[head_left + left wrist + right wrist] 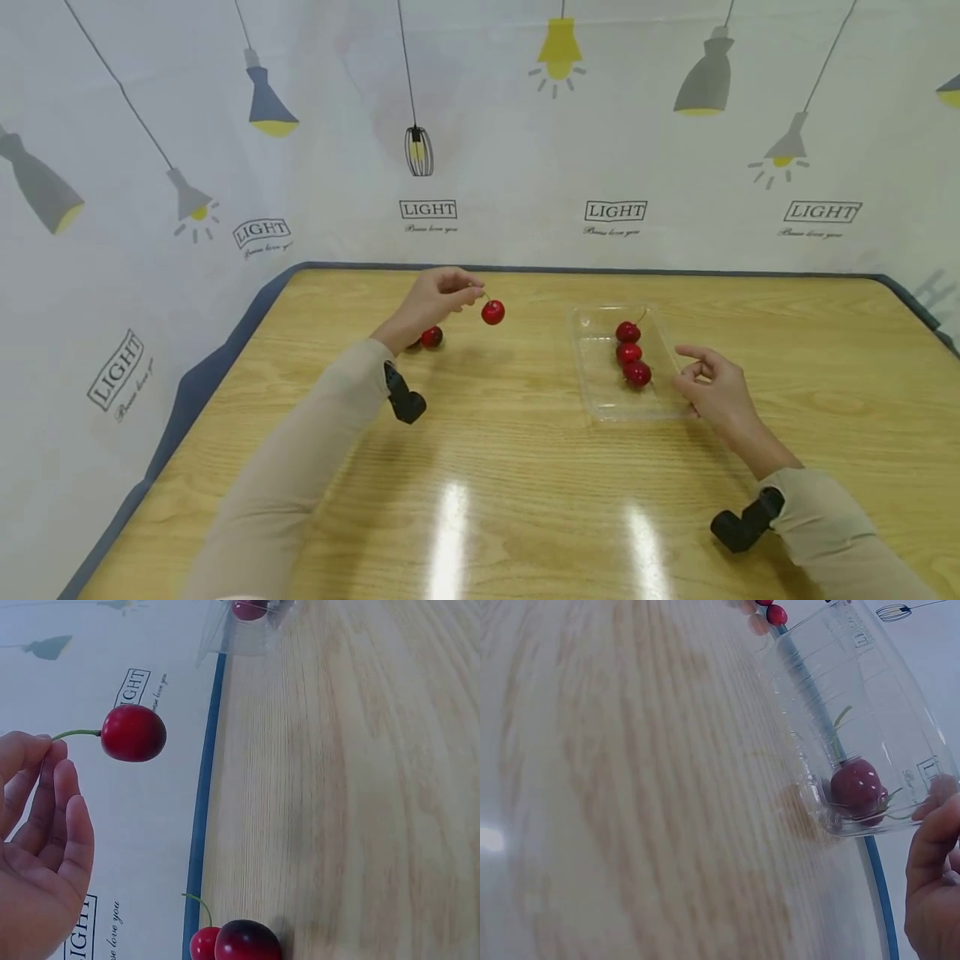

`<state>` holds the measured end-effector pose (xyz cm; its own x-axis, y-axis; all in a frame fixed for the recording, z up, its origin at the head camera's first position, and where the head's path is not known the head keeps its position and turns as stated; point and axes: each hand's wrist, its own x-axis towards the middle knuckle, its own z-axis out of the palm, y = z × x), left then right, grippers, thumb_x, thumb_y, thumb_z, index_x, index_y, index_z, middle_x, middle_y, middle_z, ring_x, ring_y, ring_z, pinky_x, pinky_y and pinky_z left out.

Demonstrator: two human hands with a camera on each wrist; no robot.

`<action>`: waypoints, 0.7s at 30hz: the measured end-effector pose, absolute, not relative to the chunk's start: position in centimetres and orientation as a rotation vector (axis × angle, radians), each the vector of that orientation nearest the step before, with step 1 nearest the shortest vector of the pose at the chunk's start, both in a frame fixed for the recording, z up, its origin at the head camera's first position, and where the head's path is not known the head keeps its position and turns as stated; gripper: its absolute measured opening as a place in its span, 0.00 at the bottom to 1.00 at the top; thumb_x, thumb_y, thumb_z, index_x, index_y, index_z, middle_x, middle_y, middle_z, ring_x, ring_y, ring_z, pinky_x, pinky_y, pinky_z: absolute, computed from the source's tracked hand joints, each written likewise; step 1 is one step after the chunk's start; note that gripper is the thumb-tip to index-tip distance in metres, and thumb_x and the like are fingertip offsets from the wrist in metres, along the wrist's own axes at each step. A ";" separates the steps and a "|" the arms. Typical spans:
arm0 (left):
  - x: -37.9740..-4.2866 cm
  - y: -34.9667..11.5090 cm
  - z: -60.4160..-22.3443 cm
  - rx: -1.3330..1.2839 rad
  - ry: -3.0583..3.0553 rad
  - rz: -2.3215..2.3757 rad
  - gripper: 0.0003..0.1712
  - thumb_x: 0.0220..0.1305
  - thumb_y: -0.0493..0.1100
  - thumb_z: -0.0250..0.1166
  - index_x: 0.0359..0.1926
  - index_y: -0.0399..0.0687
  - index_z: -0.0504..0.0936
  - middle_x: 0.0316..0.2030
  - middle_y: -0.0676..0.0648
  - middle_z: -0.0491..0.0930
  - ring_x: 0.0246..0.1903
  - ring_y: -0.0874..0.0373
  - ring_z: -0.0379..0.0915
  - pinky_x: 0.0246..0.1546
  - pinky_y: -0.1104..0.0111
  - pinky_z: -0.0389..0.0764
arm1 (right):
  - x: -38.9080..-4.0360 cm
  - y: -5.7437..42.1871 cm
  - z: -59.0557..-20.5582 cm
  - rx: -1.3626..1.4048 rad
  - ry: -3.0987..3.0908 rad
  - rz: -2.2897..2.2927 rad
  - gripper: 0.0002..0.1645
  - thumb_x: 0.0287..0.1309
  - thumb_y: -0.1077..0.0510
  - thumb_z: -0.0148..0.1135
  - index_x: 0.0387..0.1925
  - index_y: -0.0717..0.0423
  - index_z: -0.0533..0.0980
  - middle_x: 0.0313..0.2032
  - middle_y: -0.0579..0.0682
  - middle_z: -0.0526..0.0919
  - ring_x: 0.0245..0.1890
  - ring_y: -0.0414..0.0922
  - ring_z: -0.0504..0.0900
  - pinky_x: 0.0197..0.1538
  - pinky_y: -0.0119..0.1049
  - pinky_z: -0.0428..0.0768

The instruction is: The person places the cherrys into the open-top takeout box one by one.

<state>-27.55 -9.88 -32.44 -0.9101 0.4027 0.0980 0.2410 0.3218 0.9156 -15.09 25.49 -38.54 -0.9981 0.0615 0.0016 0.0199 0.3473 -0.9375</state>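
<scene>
Between thumb and forefinger, my left hand pinches the green stem of a red cherry, which hangs above the table. The left wrist view shows this cherry at the end of its stem. Several cherries lie in a clear plastic box; one of them sits nearest me. At the box's right side, my right hand holds the rim with thumb and fingers, as the right wrist view shows. Two more cherries lie on the table below my left hand, partly covered by the wrist in the head view.
The wooden table has a dark blue edge along its back. Behind it hangs a white cloth printed with lamps. Black wrist cameras are strapped to both forearms.
</scene>
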 end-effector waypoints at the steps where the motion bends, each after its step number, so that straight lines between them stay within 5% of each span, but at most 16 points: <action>1: -27.7 -9.7 -32.4 0.596 2.435 1.645 0.13 0.58 0.45 0.60 0.42 0.43 0.78 0.33 0.48 0.78 0.34 0.56 0.72 0.36 0.67 0.74 | -15.1 25.5 -38.5 -0.078 -2.547 1.771 0.30 0.54 0.68 0.49 0.60 0.68 0.56 0.24 0.44 0.67 0.13 0.34 0.64 0.16 0.31 0.69; 21: -29.1 -6.1 -31.3 0.585 2.389 1.685 0.12 0.60 0.44 0.58 0.43 0.44 0.78 0.37 0.46 0.77 0.39 0.52 0.70 0.36 0.68 0.73 | -15.1 25.5 -38.6 -0.075 -2.555 1.756 0.30 0.54 0.68 0.48 0.60 0.68 0.56 0.25 0.45 0.67 0.14 0.34 0.64 0.16 0.30 0.69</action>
